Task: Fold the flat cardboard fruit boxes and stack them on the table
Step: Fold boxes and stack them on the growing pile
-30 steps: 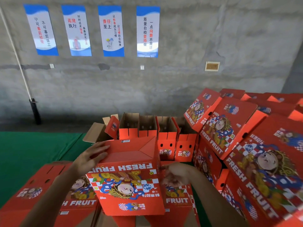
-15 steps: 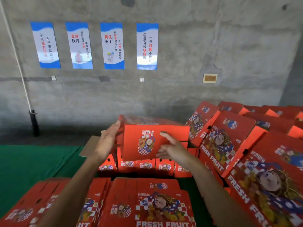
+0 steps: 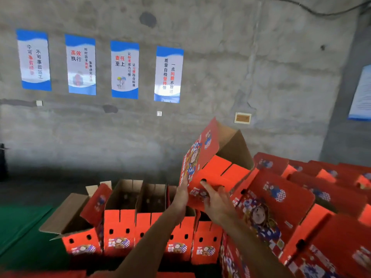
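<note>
A folded red fruit box [image 3: 212,167] hangs tilted in the air, its open top with brown flaps facing up and to the right. My left hand [image 3: 181,194] lies flat against its printed left side. My right hand [image 3: 217,202] touches its end face with straight, spread fingers. The box sits just above the right end of a row of folded, open-topped red boxes [image 3: 124,227] standing on the green table [image 3: 22,233]. To the right rises a pile of folded red boxes [image 3: 281,207] lying on their sides.
A grey concrete wall with several blue and white posters [image 3: 124,70] stands behind the table. The leftmost box in the row has a brown flap [image 3: 64,213] sticking out to the left. A red strip of flat boxes [image 3: 40,274] shows at the bottom edge.
Both hands have carried the folded box up, forward and to the right, tilting it toward the right pile. My view has lifted, so the flat boxes have dropped almost out of sight.
</note>
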The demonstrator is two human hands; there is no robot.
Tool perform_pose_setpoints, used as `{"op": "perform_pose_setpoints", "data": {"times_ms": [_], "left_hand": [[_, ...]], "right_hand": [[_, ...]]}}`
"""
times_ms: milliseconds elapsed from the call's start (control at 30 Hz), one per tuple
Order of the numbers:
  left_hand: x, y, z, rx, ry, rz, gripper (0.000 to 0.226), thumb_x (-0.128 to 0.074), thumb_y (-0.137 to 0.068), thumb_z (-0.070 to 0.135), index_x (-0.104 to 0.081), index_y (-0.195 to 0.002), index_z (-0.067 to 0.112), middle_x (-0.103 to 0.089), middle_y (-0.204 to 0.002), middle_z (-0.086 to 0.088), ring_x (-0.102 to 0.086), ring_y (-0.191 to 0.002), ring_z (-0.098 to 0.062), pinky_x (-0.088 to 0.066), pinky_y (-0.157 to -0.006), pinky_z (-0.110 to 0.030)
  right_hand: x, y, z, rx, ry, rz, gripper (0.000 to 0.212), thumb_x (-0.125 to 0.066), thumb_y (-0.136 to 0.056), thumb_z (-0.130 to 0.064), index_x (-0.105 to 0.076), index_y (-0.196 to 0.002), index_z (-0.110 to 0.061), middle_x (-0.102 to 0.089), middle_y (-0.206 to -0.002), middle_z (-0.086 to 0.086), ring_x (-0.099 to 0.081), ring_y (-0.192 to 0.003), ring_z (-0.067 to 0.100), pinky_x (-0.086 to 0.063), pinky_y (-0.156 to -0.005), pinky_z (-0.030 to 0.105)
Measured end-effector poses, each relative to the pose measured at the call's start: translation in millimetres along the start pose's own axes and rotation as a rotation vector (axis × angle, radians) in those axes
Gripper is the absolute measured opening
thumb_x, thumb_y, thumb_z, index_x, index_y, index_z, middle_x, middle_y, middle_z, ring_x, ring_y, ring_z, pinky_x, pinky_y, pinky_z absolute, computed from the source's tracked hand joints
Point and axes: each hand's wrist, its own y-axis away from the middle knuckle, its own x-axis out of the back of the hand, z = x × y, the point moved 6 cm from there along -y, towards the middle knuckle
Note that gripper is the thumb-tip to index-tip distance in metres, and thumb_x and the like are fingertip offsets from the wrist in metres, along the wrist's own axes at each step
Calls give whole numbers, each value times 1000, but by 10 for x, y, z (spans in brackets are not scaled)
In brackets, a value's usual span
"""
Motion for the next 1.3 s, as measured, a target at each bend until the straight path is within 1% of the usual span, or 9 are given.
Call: {"op": "perform_pose_setpoints", "data": {"times_ms": [233,467,600,700,900,967,1033,1133,1300], "left_hand": [[-199,-829,-691,46,-57,-87,63,-30,-104,63,-59,-139,19,-73,-123,-9,-72,-111,-23,-61,-83,-35],[-218,-861,-907,-85,-157,-195,48,-27,-113,34,-32,-154,10,-49,-150,-19,-47,-141,-35,-42,-115,-48],[-184,-802,-924,-125,-146,-312,47,-20,-108,19,-34,-151,8,-52,-145,-19,-60,-127,-23,-54,-98,-29],[-82,-937,-961,-110,-153,-242,42,-23,-111,12,-37,-150,4,-55,-140,-24,-59,-127,-31,-54,-97,-33],[635,-757,-709,-203,-434,-16,38,-53,-106,12,-51,-142,22,-62,-134,-3,-65,-111,1,-54,-95,-22],[1011,-560,-515,-271,-611,55,42,-54,-104,12,-52,-146,16,-62,-137,-11,-64,-117,-19,-51,-105,-40],[1427,-317,-324,-350,-815,96,46,-56,-101,13,-54,-146,13,-63,-135,-15,-61,-121,-30,-47,-108,-41],[2089,21,-104,-334,-1001,132,52,-65,-99,17,-52,-149,16,-58,-144,-11,-52,-135,-25,-39,-112,-29],[3234,402,189,-234,-1203,231,57,-62,-97,36,-47,-152,30,-53,-151,-3,-47,-140,-24,-40,-113,-47]], "right_hand": [[-478,-744,661,29,151,-58,58,-46,-102,-37,-26,-155,-52,-49,-132,16,-46,-128,40,-43,-108,45],[-1064,-895,1101,29,148,-175,64,-46,-102,-37,-19,-158,-50,-45,-146,15,-42,-138,36,-41,-110,43],[-1042,-860,1005,46,59,-147,58,-46,-103,-29,-32,-158,-42,-43,-150,15,-44,-139,34,-38,-113,38],[-892,-720,914,10,32,-90,53,-47,-104,-27,-40,-156,-38,-53,-139,11,-56,-126,29,-47,-101,35],[-717,-384,333,52,-116,35,44,-49,-102,-26,-55,-146,-23,-68,-128,7,-64,-116,26,-53,-94,38],[-822,-273,8,79,-181,43,45,-50,-103,-29,-53,-147,-24,-66,-132,8,-62,-120,27,-52,-95,38],[-996,-180,-370,100,-255,40,46,-52,-103,-33,-51,-149,-25,-64,-138,5,-60,-124,25,-51,-97,37],[-1331,-72,-983,132,-291,5,50,-53,-103,-42,-47,-151,-30,-61,-139,-1,-58,-126,20,-49,-97,35],[-1879,28,-1926,196,-290,-95,59,-54,-100,-51,-43,-154,-31,-56,-146,-1,-49,-134,20,-44,-102,34]]}}
